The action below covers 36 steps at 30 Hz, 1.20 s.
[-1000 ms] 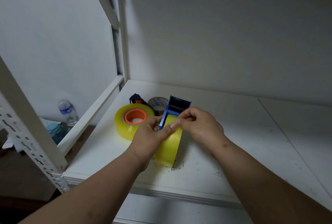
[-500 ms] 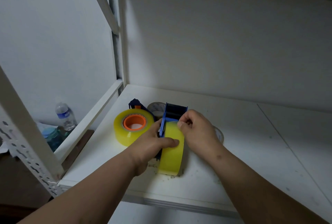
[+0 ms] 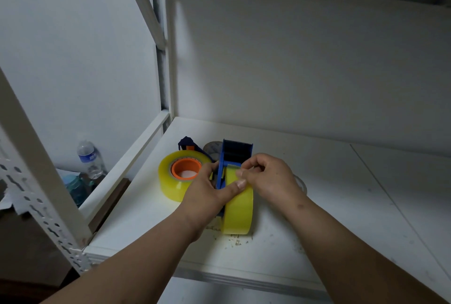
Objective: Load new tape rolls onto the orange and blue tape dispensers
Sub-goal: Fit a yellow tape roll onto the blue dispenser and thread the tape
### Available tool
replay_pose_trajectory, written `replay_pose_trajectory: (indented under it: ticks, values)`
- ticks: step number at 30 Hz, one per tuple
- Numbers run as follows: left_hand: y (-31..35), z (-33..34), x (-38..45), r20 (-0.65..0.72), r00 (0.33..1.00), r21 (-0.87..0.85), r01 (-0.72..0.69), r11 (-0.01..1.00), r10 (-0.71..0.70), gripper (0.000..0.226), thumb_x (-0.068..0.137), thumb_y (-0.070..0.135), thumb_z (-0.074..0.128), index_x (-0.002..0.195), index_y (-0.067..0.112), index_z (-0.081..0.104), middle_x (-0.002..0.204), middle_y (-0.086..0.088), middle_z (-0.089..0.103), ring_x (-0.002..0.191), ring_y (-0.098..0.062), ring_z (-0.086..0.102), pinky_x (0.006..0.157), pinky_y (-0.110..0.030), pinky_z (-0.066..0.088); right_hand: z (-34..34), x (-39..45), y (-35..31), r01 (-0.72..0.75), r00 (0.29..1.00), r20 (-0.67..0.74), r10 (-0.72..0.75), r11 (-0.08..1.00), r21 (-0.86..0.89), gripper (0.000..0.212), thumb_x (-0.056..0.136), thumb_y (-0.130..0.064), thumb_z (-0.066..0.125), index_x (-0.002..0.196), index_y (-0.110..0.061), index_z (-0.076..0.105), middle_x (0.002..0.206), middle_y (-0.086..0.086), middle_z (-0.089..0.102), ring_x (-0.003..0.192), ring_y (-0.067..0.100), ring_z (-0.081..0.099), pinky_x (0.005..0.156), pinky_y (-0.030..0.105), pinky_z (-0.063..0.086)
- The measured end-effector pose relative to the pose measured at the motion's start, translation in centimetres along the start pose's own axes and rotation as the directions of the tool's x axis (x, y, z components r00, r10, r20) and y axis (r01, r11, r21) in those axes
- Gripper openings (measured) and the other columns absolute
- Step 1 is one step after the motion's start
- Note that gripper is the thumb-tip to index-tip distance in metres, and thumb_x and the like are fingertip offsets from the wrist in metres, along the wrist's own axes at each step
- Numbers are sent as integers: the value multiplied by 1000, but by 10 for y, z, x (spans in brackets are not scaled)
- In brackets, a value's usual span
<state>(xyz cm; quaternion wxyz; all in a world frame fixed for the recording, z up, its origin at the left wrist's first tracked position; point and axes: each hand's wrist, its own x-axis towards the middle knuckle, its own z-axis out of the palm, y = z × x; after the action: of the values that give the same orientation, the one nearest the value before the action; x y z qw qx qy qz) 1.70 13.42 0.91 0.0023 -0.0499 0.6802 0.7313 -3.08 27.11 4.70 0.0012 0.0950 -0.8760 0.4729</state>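
Note:
A blue tape dispenser [image 3: 235,155] stands on the white shelf [image 3: 341,206] with a yellow tape roll [image 3: 238,211] upright in it. My left hand [image 3: 207,194] grips the dispenser and roll from the left, its thumb pressed on the roll's top. Pinching the tape's loose end at the top of the roll is my right hand [image 3: 268,177]. To the left lies a second yellowish tape roll [image 3: 170,181] flat on the orange dispenser hub [image 3: 186,169]. Dark blue parts of that dispenser [image 3: 186,142] stick out behind it.
A small grey tape roll [image 3: 212,148] sits behind the dispensers, and a clear tape ring [image 3: 301,183] lies partly hidden behind my right hand. Left of the shelf, a water bottle [image 3: 89,157] and a blue jar [image 3: 74,187] stand below. A perforated white upright [image 3: 36,206] frames the left side.
My right fingers shifted from the roll's left edge to its top, pinching the tape end. My left thumb slid up onto the roll. The camera moved closer and slightly lower.

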Motion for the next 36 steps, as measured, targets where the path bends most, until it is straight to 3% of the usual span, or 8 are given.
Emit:
replay_pose_trajectory:
  ticks: [3,6,8,12,18,22,30,36]
  values:
    - [2,-1,-2,29,999,-23,37,999,-37,57,77,32,79,125,27,49,92,-1,72,69,-6,72,53,-18,52,0,1,1,53,998,-27,-55,996,-75,11,86,-19,66,75,-22,63,70,-8,55,63,6,50,60,22,39]
    - [2,-2,-1,89,991,-81,108,991,-100,63,82,22,77,135,27,44,104,-5,75,87,-18,75,70,-35,61,3,1,3,130,986,-83,-147,975,-181,13,87,-18,62,75,-22,59,87,-5,51,70,6,50,61,16,38]
    - [0,-2,1,125,985,-127,137,982,-122,69,83,13,76,140,27,40,105,-6,76,93,-24,74,80,-41,60,7,0,5,199,969,-94,-227,948,-247,12,85,-17,62,75,-21,58,83,-10,46,72,10,51,67,23,43]
    - [-3,-3,4,132,981,-253,173,952,-143,71,82,4,74,142,24,42,101,-10,76,88,-25,73,73,-37,56,11,-2,13,230,957,-125,-263,945,-234,14,83,-19,64,73,-23,55,79,-13,48,77,12,54,73,32,48]
    - [3,2,1,135,969,-417,244,875,-205,46,85,9,70,129,14,57,99,-12,74,85,-26,71,65,-34,56,11,-7,16,227,954,-163,-250,962,-148,32,83,-19,68,63,-31,47,78,-9,50,71,1,48,62,10,36]
    - [3,3,3,105,968,-459,249,853,-226,29,90,14,64,119,11,64,95,-10,75,81,-23,72,60,-31,56,8,-9,13,197,955,-187,-231,963,-184,34,86,-21,64,62,-29,42,74,-9,47,66,1,45,58,7,34]
    - [1,13,6,-27,980,-499,159,852,-199,39,83,9,74,120,13,65,105,-15,75,82,-26,72,60,-31,56,5,0,15,133,956,-223,-192,957,-257,21,87,-21,61,73,-7,53,74,-4,49,63,5,44,52,13,29]
    - [1,11,8,-36,981,-447,157,881,-193,38,84,12,73,121,16,65,96,-9,75,79,-24,70,60,-29,53,4,9,12,127,979,-126,-161,961,-247,15,85,-17,59,72,-18,51,83,1,56,70,13,49,57,19,35]
